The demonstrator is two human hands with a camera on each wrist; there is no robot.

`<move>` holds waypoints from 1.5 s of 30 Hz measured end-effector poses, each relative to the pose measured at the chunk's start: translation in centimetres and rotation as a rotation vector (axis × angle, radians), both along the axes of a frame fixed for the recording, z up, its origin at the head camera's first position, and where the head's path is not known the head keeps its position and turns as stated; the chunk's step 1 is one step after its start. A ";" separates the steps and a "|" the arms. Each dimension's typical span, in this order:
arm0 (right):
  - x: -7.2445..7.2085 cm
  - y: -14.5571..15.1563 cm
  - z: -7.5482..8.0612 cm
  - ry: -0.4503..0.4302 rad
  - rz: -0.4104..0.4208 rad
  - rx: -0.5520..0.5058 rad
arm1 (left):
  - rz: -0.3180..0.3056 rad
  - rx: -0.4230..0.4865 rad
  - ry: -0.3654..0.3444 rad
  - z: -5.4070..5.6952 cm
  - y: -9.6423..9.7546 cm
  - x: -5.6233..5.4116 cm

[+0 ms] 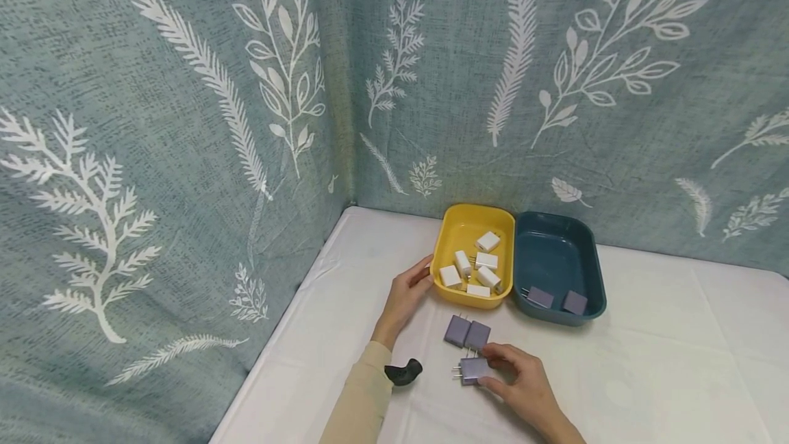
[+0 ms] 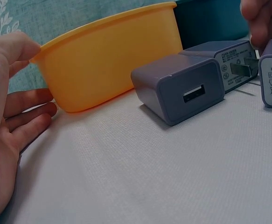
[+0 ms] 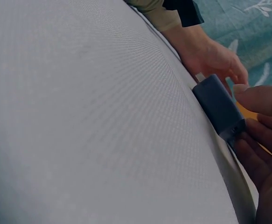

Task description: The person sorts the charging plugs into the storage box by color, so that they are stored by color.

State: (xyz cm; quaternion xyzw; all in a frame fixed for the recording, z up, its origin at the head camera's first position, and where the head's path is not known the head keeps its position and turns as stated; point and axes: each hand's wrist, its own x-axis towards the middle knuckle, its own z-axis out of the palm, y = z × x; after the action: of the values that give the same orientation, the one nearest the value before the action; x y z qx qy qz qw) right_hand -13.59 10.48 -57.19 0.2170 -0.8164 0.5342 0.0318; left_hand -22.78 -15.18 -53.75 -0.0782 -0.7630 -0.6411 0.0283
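My left hand (image 1: pixel 407 297) rests its thumb and fingers on the outer left side of a yellow bin (image 2: pixel 112 56) that holds several white USB wall chargers (image 1: pixel 487 261). With thumb and fingertips on either side, my right hand (image 1: pixel 520 379) pinches a purple USB wall charger (image 1: pixel 473 371) at its port end; its prongs point left. Two more purple chargers (image 1: pixel 457 330) lie close together on the table just beyond it. In the left wrist view, a USB port shows on the nearest charger (image 2: pixel 182 88).
A dark blue bin (image 1: pixel 555 252) stands against the yellow one's right side, with two purple chargers (image 1: pixel 575 303) inside. White cloth covers the table (image 1: pixel 666 334). Behind and at left hangs a leaf-patterned curtain (image 1: pixel 431 88). A black wrist-worn device (image 1: pixel 403 372) sits by the left sleeve.
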 end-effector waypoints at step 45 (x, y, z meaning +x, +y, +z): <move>-0.2 0.4 -0.1 -0.141 0.078 0.090 | 0.004 0.000 -0.016 0.1 0.0 0.0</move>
State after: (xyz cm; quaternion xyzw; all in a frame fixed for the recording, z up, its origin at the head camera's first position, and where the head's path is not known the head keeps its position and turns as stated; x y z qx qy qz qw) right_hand -13.77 10.90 -57.28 0.2117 -0.8307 0.5117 -0.0564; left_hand -22.78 -15.13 -53.69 -0.0713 -0.7634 -0.6415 0.0233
